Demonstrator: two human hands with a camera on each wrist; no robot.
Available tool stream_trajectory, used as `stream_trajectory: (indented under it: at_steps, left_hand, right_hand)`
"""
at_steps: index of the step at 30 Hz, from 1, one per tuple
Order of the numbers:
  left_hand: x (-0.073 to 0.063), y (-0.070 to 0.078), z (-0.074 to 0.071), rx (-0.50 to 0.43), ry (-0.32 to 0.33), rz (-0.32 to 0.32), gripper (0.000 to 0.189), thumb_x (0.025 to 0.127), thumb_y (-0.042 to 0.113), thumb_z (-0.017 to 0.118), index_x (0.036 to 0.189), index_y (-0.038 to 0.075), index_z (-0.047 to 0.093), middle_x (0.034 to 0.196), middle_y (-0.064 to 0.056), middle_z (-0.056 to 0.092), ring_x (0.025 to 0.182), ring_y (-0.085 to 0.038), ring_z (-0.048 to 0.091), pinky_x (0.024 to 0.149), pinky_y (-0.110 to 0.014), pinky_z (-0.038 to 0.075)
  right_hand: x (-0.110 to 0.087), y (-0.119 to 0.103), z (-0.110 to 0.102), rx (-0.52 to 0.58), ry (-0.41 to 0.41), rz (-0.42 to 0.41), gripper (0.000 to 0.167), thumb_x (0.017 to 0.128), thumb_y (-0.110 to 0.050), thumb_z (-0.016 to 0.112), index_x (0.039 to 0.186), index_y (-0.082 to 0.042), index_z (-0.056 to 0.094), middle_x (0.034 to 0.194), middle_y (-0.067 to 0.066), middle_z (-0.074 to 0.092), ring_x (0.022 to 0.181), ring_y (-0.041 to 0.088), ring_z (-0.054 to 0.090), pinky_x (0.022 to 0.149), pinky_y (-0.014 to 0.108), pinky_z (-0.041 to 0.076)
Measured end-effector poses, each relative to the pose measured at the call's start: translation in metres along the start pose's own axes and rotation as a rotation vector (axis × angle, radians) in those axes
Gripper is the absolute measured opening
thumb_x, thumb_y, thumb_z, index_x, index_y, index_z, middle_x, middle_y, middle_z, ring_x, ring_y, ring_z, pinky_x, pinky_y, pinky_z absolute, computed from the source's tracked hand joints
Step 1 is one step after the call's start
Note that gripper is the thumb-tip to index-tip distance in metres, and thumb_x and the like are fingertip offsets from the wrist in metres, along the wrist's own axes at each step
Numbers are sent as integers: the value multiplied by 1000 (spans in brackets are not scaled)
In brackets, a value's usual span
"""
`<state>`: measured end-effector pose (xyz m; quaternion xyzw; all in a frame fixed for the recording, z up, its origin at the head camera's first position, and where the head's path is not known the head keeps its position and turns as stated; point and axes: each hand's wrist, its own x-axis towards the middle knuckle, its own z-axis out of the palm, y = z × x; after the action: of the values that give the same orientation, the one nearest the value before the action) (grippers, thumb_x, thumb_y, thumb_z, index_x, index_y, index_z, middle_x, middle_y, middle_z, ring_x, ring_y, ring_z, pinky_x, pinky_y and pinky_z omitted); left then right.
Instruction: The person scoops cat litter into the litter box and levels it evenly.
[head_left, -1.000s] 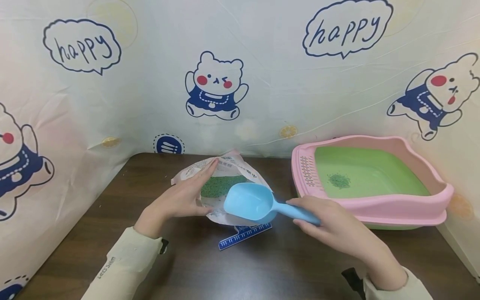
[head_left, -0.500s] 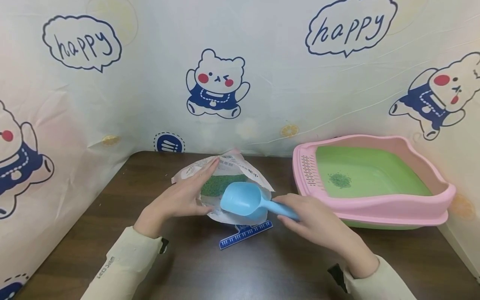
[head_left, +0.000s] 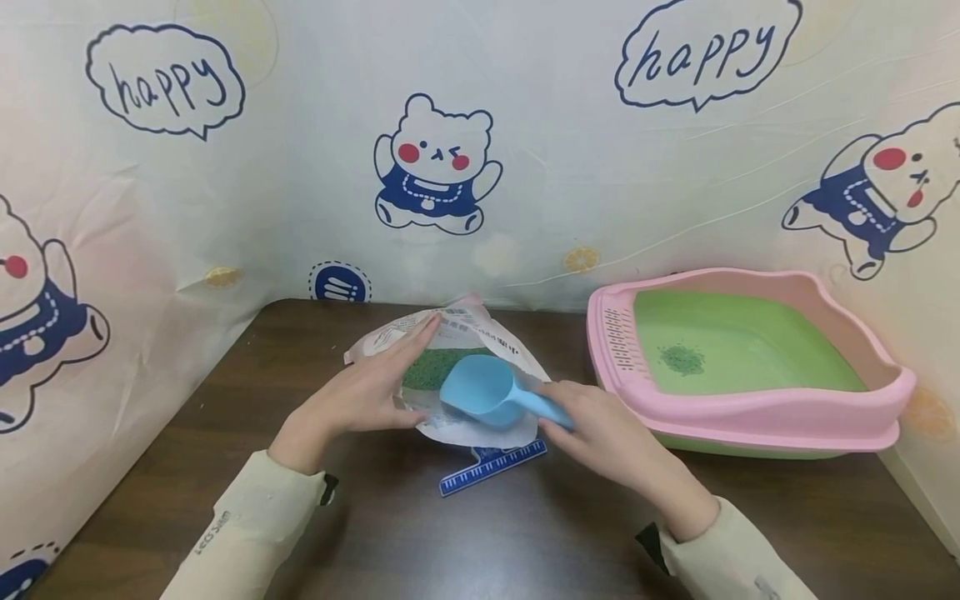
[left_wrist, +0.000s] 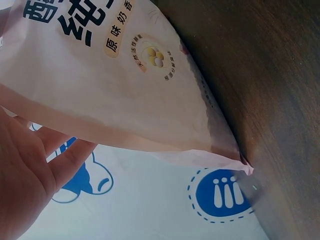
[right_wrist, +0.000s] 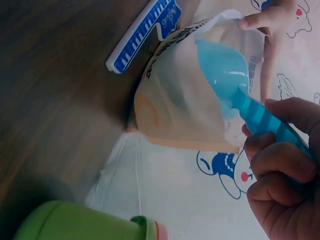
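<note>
**Printed bag (right_wrist: 172, 100), with blue scoop (head_left: 480, 387) at its open mouth**

Bag: rested on a dark wooden table (head_left: 450, 542), with green granules (head_left: 427, 369) contained. Its main lettering is shown only by the left wrist camera: the large character 纯 is made out, its neighbours cut by the frame; 原味奶香 is read on a pale yellow band (left_wrist: 120, 32); a round emblem (left_wrist: 153, 56) is ringed by characters too fine to be read in full. By the head camera only small print on the far flap is caught.

Left hand (head_left: 360, 387): laid against the bag's mouth, fingers straight, thumb held well apart; the bag is touched, not clasped.

Right hand (head_left: 600, 429): curled round the scoop's handle, whose ridges are revealed only in the right wrist view.

Blue clip (head_left: 491, 468): patterned with piano keys, laid just beside the bag's near side; the script on its tab, best seen from the right wrist, cannot be read with certainty.

Pink-and-green tray (head_left: 772, 408): placed right of the bag; a patch of granules (head_left: 682, 360) is scattered on its floor.

Backdrop (head_left: 562, 167): "happy" is lettered in two speech bubbles (head_left: 165, 83); the left sleeve's (head_left: 247, 521) wording is blurred
</note>
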<state>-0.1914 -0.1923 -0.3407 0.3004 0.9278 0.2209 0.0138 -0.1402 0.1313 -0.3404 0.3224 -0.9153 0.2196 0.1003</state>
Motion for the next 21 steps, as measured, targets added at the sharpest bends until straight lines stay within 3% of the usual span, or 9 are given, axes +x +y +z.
stream_trajectory:
  at_steps: [7, 14, 21]
  left_hand:
    - [1, 0, 0, -3, 1, 0, 117, 77, 29, 83, 161, 33, 1, 169, 6, 9, 146, -29, 36, 104, -52, 48]
    - [2, 1, 1, 18, 9, -2, 117, 78, 31, 82, 161, 31, 0, 169, 4, 11, 139, -29, 45, 102, -53, 50]
    - [2, 0, 1, 18, 14, 4, 117, 78, 31, 82, 161, 31, -1, 169, 5, 10, 143, -28, 40, 103, -54, 49]
  right_hand:
    - [9, -8, 8, -9, 24, 56, 36, 86, -16, 73, 119, -2, 69, 94, 7, 71, 72, 10, 56, 63, 23, 51]
    - [16, -17, 18, 21, 46, 109, 24, 85, -11, 73, 107, -3, 69, 81, 4, 64, 63, 10, 52, 55, 18, 46]
    - [22, -22, 29, -35, 55, 140, 24, 85, -9, 73, 107, -2, 71, 85, 8, 67, 63, 12, 53, 57, 24, 49]
